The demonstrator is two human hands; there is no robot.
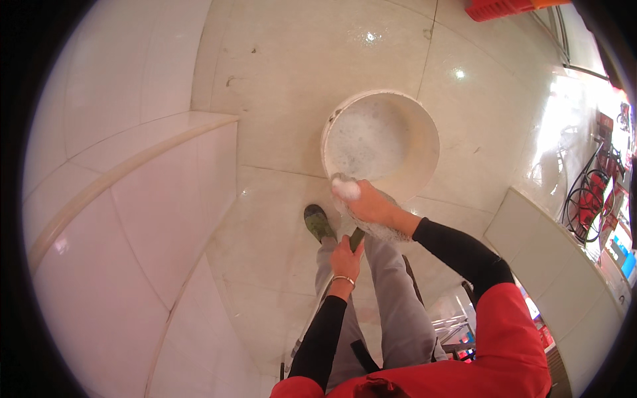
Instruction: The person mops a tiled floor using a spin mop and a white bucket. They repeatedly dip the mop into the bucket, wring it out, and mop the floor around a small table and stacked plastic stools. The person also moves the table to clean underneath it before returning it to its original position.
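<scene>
My right hand (371, 201) grips one end of a wet, greyish fleecy sleeve (393, 230), which looks like part of a window washer. White suds (347, 189) cover the fingers at the front edge of the bucket. Below it, my left hand (346, 261) is closed around a dark green handle (357, 239) that runs up under the sleeve. Just beyond the hands, a white round bucket (432, 144) stands on the floor, holding foamy water (371, 137). How the handle joins the sleeve is hidden by my right hand.
Pale glossy tiles (293, 64) cover the floor. A tiled ledge (174, 164) runs along the left. On the right are a low tiled wall (542, 239) and goods with coiled black cables (589, 199). A red plastic object (502, 9) is at the top right. My green shoe (318, 223) is near the bucket.
</scene>
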